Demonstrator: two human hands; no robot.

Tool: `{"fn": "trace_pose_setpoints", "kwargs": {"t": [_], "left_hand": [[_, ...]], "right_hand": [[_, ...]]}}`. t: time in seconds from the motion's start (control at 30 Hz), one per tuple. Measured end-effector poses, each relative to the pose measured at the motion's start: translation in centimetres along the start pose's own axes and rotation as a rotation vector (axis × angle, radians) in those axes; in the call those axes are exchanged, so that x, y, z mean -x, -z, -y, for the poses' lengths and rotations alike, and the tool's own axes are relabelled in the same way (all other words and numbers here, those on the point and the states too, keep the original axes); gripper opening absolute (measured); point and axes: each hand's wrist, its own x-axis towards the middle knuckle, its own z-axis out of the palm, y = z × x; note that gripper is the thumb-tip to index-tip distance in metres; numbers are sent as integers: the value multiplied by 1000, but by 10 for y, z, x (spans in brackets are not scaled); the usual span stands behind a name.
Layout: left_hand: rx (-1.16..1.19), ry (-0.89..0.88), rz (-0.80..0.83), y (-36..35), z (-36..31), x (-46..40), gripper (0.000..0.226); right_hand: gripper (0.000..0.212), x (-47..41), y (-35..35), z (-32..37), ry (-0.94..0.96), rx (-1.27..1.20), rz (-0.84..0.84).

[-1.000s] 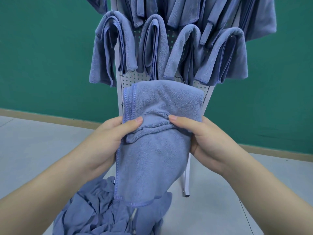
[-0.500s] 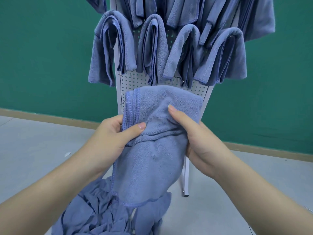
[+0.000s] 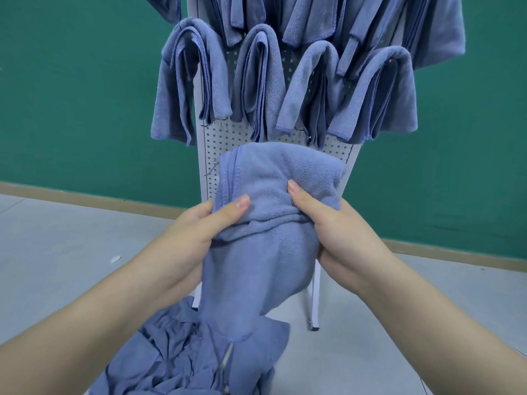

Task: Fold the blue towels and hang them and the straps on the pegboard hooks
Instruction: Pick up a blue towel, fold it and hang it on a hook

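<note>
A folded blue towel point(image 3: 273, 252) hangs in front of the lower part of the white pegboard point(image 3: 225, 138). My left hand point(image 3: 199, 232) grips its left side, thumb on the front. On the right side my right hand point(image 3: 330, 226) grips it, thumb pressed into the upper fold. The towel's top edge sits just below a row of folded blue towels point(image 3: 256, 81) draped over the pegboard hooks. Whether the held towel rests on a hook is hidden behind the cloth.
A heap of loose blue towels point(image 3: 182, 360) lies on the grey floor under my arms. More towels hang in a higher row point(image 3: 313, 18). The pegboard's white leg point(image 3: 313, 309) stands at right. A green wall is behind.
The towel has dropped slightly and then stayed near the lower pegboard. My right thumb has slid up onto the upper fold, and both hands have drawn closer together.
</note>
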Motion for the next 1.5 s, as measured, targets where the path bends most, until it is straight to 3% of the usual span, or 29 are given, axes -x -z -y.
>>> {"fn": "trace_pose_setpoints", "kwargs": {"t": [0.13, 0.33, 0.73, 1.5], "left_hand": [[-105, -3, 46, -5, 2, 4, 38], [-137, -67, -49, 0, -2, 1, 45], [-171, -55, -74, 0, -2, 3, 44], [-200, -52, -47, 2, -2, 1, 44]], "right_hand": [[33, 1, 1, 0, -12, 28, 5], [44, 2, 4, 4, -55, 71, 84], [29, 0, 3, -1, -27, 97, 43], [30, -1, 1, -3, -49, 46, 31]]}}
